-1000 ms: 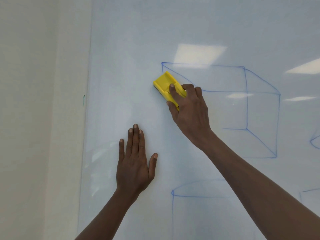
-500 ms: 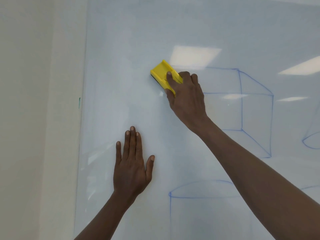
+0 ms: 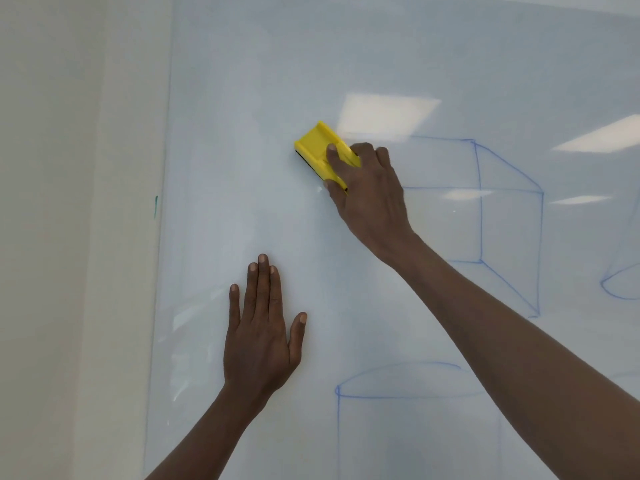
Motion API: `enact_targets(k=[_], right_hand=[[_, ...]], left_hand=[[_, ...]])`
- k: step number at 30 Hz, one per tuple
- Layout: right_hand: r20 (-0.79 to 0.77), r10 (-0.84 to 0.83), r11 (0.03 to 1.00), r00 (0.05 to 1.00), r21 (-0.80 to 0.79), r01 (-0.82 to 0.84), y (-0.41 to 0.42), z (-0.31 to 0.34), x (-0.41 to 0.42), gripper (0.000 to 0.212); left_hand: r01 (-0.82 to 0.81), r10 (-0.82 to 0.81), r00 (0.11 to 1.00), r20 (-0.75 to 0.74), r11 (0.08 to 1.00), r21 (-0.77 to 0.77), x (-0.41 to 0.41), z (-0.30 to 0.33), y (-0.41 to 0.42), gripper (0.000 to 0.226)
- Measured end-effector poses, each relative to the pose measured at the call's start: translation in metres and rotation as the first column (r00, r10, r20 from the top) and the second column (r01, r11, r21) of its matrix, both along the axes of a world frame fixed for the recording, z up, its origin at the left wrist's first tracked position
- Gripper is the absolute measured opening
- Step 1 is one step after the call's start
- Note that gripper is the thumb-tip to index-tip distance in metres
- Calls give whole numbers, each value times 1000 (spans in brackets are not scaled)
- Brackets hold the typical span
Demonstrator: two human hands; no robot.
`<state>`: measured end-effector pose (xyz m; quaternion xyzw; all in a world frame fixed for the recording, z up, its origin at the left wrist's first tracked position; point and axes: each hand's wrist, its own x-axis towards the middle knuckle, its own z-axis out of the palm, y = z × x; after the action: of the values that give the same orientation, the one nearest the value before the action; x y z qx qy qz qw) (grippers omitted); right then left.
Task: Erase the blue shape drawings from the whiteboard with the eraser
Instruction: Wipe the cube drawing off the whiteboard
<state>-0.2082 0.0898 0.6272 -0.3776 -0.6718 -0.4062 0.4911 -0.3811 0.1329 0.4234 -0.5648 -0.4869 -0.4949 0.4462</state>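
Observation:
My right hand (image 3: 370, 192) grips a yellow eraser (image 3: 317, 150) and holds it flat against the whiteboard (image 3: 259, 81), just left of a blue cube drawing (image 3: 502, 220). The cube's left part is wiped away; its right faces and edges remain. Below it is a blue cylinder drawing (image 3: 398, 396), partly hidden by my right forearm. A piece of another blue shape (image 3: 620, 289) shows at the right edge. My left hand (image 3: 261, 327) rests flat on the board with straight fingers, below and left of the eraser.
The whiteboard's left edge (image 3: 162, 237) meets a cream wall (image 3: 69, 237). A small green mark (image 3: 156, 206) sits by that edge. Ceiling light reflections (image 3: 384, 114) shine on the board above the cube.
My right hand has carried the eraser up and slightly left over the cube's upper left corner, and the lines there are gone. My left hand has stayed pressed on the board.

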Motion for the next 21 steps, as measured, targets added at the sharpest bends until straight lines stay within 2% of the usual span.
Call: enact_targets(k=[8, 11, 15, 21], right_hand=[[-164, -5, 1000, 987, 17, 8, 6, 20, 18, 49], [-143, 10, 1000, 990, 19, -7, 6, 21, 14, 50], [-39, 33, 999, 999, 35, -32, 5, -4, 24, 48], [-129, 33, 999, 991, 28, -30, 12, -16, 58, 47]], left_hand=[[-16, 16, 1000, -12, 1000, 5, -1, -1, 1, 76], [-21, 21, 1000, -15, 1000, 11, 0, 0, 2, 76], [-16, 16, 1000, -8, 1000, 6, 0, -1, 2, 76], [-18, 18, 1000, -11, 1000, 2, 0, -1, 2, 77]])
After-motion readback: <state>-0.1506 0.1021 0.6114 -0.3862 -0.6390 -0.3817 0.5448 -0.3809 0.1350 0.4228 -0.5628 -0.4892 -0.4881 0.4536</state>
